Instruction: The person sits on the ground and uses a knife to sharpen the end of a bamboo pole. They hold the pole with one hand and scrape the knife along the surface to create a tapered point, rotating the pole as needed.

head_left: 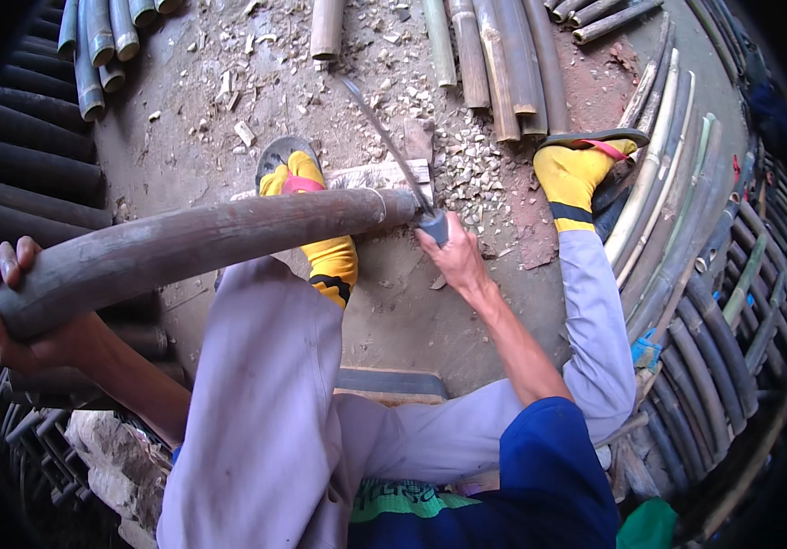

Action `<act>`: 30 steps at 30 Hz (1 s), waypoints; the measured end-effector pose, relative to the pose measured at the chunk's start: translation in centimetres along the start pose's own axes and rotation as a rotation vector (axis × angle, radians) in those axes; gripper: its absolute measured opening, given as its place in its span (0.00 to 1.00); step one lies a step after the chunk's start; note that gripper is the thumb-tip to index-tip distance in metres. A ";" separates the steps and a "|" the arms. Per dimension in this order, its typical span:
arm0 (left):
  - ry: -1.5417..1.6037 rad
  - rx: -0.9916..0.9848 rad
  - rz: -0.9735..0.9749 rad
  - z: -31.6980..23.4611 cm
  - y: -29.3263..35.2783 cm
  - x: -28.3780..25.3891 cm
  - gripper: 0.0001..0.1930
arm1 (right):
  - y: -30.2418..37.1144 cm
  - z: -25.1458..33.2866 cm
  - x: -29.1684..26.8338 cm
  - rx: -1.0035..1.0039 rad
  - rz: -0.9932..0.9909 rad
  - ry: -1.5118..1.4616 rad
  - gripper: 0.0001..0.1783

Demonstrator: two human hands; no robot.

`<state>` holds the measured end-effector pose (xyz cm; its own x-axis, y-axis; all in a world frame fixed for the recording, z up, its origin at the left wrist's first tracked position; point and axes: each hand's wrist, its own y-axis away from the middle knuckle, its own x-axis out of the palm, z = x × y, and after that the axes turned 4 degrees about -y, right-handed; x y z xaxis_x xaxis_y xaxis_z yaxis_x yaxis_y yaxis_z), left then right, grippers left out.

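A thick brown bamboo pole (201, 240) lies slantwise across my left leg, its far end close to a low wooden block (357, 177) on the ground. My left hand (23, 302) is wrapped round the near left end of the pole. In my right hand (457, 256) is the grey handle of a machete with a long narrow blade (377, 123). The blade points up and left, beside the cut end of the pole. A pale ring mark runs round the pole near that end. Whether the blade touches the bamboo I cannot tell.
Dark bamboo poles (32, 151) are stacked at the left. More lengths (503, 69) lie ahead, and long strips and poles (677, 201) line the right side. Wood chips (476, 156) litter the ground. My feet in yellow socks (565, 178) and sandals stand either side of the chips.
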<state>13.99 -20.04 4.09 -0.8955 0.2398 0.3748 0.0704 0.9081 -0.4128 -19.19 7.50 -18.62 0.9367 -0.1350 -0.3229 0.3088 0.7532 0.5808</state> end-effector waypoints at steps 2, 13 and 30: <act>-0.042 -0.016 -0.086 -0.4 0.3 1.9 0.23 | -0.8 0.2 -0.3 -0.158 -0.072 0.078 0.25; -0.242 -0.053 -0.251 -0.5 -0.2 2.3 0.14 | 2.0 2.7 0.3 -0.473 -0.296 -0.084 0.21; 0.102 -0.078 -0.076 -0.9 -0.3 -1.1 0.17 | 1.5 2.1 0.0 -0.056 -0.076 -0.027 0.25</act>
<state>15.33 -20.26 4.52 -0.8506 0.1992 0.4865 0.0416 0.9480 -0.3155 -18.35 7.26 -16.13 0.9152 -0.2104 -0.3437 0.3705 0.7749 0.5121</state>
